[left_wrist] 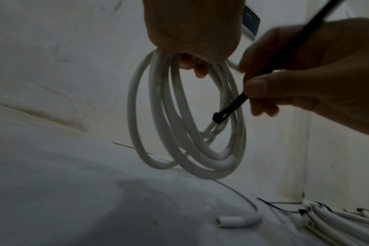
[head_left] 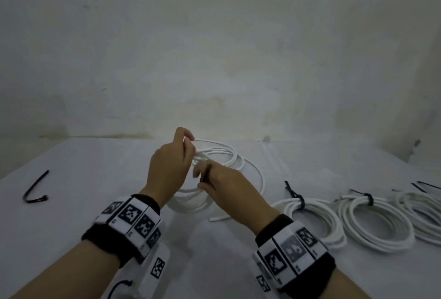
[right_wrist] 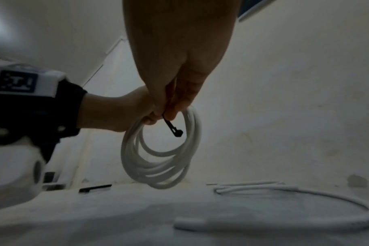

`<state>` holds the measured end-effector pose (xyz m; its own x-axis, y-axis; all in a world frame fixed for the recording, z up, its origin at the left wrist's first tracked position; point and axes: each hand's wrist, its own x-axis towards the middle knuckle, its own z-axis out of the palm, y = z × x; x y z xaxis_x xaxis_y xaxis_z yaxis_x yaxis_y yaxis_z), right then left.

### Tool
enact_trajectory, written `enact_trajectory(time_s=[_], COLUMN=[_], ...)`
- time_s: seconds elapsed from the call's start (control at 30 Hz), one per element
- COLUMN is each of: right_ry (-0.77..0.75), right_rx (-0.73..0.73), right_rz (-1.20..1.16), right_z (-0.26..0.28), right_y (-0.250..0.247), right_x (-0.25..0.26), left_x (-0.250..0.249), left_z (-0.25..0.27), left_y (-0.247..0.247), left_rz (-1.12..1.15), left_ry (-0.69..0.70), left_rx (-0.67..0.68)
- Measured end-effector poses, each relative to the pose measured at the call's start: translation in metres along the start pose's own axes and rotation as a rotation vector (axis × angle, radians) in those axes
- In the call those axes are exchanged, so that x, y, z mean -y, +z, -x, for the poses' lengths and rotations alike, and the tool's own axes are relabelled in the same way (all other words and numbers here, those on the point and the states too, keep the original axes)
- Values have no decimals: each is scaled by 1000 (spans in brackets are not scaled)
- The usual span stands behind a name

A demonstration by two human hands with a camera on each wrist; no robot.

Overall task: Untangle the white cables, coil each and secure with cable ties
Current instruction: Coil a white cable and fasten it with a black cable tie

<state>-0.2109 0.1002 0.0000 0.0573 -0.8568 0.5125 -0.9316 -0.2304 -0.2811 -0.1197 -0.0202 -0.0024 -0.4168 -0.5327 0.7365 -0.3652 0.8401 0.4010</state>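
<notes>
My left hand grips the top of a white cable coil and holds it up over the table. In the left wrist view the coil hangs below my curled fingers in several loops. My right hand pinches a black cable tie beside the coil, and the tie's head points into the loop opening. The coil hangs above the table. One loose cable end trails on the cloth below.
Three tied white coils lie in a row at the right. A spare black cable tie lies at the far left on the white-covered table. A wall stands close behind.
</notes>
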Motion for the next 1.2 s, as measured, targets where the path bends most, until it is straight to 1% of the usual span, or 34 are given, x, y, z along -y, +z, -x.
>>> enact_trajectory(time_s=[0.03,0.1,0.13,0.2,0.33,0.4,0.47,0.53,0.6,0.67,0.7,0.8,0.87,0.93,0.97,1.03,1.13,1.2], right_ry=[-14,-28,-16,-6,3,32,40,28,5,-18,-33,-31,25,87,89,55,38,45], right_rx=[-73,-146,-155,-153,-164,-182,-195,-185,-198,-228,-247,-271,-226,-170,-161,-191,-279,-291], right_rz=[45,128,139,126,136,140,122,90,69,48,41,-26,-68,8,60,129,152,118], right_z=[0,-1,-1,-1,1,2,3,5,6,7,6,6,5,5,4,3,2,1], right_y=[0,-1,-2,-3,-1,1,0,-3,-5,-5,-4,-2,-4,-6,-5,-4,0,5], right_x=[-5,-12,-13,-16,-26,-31,-35,-37,-40,-41,-42,-40,-38,-35,-34,-31,-31,-33], left_x=[-5,-11,-13,-17,-24,-30,-34,-36,-38,-42,-45,-51,-52,-45,-42,-33,-28,-27], left_z=[1,3,4,5,7,6,2,-2,-5,-6,-6,-3,1,3,4,4,8,13], left_y=[4,12,15,20,26,30,34,37,36,32,29,20,17,17,17,18,17,17], left_rz=[-4,-28,-38,-30,46,118,217,335,420,466,491,555,581,560,532,437,281,187], left_ry=[5,28,31,-8,-135,-196,-288,-408,-499,-569,-576,-489,-459,-405,-371,-305,-190,-124], left_rx=[12,36,49,88,180,187,189,179,168,170,170,128,117,135,135,113,91,79])
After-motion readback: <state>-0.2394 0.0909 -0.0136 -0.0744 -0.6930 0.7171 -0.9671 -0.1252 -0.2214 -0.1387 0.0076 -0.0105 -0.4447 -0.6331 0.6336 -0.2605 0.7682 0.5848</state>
